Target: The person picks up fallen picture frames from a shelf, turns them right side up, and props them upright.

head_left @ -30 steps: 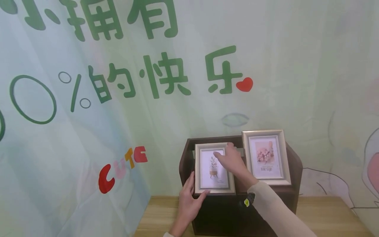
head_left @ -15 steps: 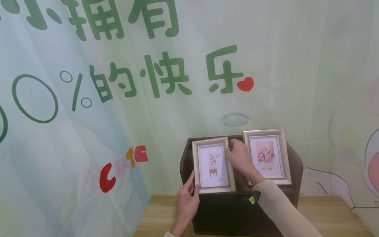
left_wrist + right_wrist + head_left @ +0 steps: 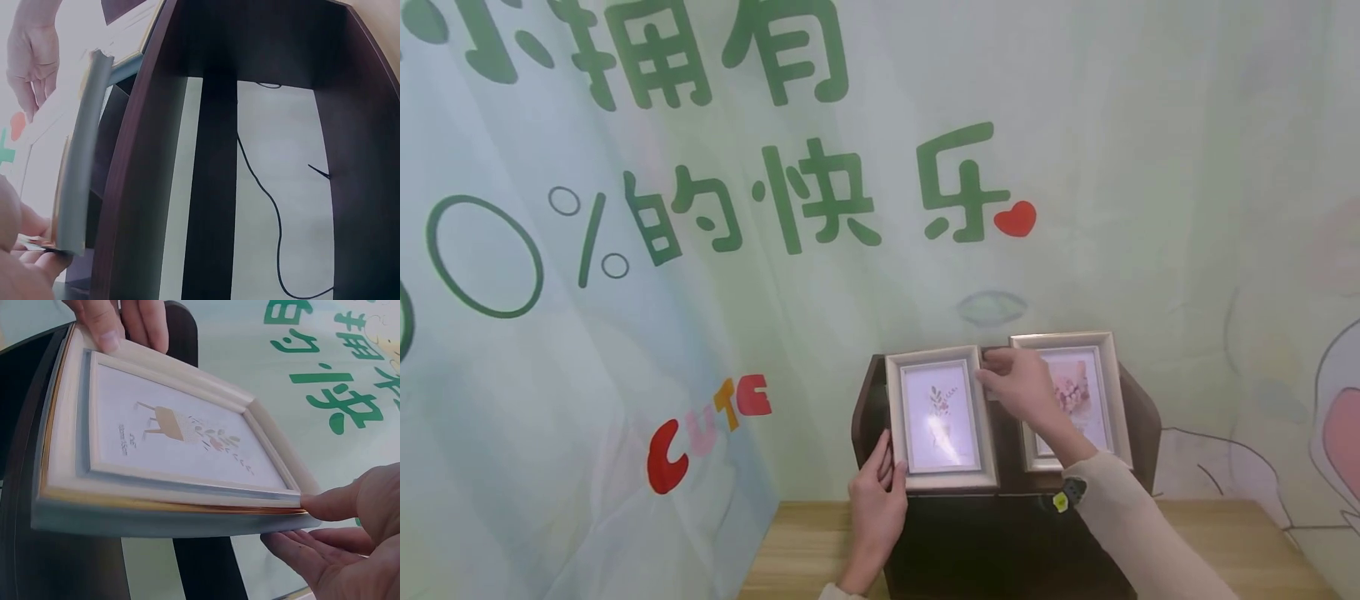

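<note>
Two opposite corners of the potted-plant frame (image 3: 940,400) are taken, and that diagonal looks like the relation everything hangs on. From the left: the left hand (image 3: 878,510) sits at the frame's 7 o'clock, thumb on the front and fingers tucked behind, pinching the left edge just above the lower corner. The frame lies directly between the hands, its long axis running almost from 6 to 12 o'clock, the top leaning a touch toward 11. Its lower edge appears near the ledge of the dark rack (image 3: 1000,546); whether it bears on it, I cannot tell. The right hand (image 3: 1022,387) comes in at 2 o'clock, pinching the upper corner between thumb and fingers. Both hands touch the frame, so neither has to reach.

Around them, leftmost, the backdrop cloth (image 3: 820,333) with green lettering spreads from 9 to 12 o'clock, and the tabletop (image 3: 801,537) shows past the rack at 8. A thin cord (image 3: 275,212) loops across a gap in the rack in the left wrist view. Farther right, at 3 o'clock, the pink-flower frame (image 3: 1088,396) leans on the rack, near but apart. The right hand and sleeve (image 3: 1142,525) cover part of it; it seems the likeliest thing to be bumped by a swing that way.
</note>
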Motion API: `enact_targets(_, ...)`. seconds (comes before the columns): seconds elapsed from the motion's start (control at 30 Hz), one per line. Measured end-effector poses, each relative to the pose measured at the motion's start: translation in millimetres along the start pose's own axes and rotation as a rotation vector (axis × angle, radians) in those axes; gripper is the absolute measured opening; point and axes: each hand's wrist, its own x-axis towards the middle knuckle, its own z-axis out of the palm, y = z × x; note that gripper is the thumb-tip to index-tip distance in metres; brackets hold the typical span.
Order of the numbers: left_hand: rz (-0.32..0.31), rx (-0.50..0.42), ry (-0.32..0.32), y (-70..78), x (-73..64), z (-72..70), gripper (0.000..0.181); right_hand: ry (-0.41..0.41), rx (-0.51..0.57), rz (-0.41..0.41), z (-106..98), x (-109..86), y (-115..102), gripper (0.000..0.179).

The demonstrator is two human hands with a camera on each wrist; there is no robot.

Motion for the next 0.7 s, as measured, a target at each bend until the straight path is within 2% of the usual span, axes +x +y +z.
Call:
enact_targets(0.23,-0.009,0.006,0.022,2.7,4.6,7.7,0.05,0.021,0.016,-0.034,-6.4,-0.4,5.5,0.044)
enact_targets(0.53,0.008,-0.02,0.064,4.0,10.5,12.2,0.044,0.02,0.068,-0.029,-12.3,-5.5,9.6,0.044)
enact_targets(0.7,-0.015,-0.048,0.113,6.2,14.3,14.8,0.041,0.025,0.075,-0.065,-15.1,-9.9,9.4,0.042)
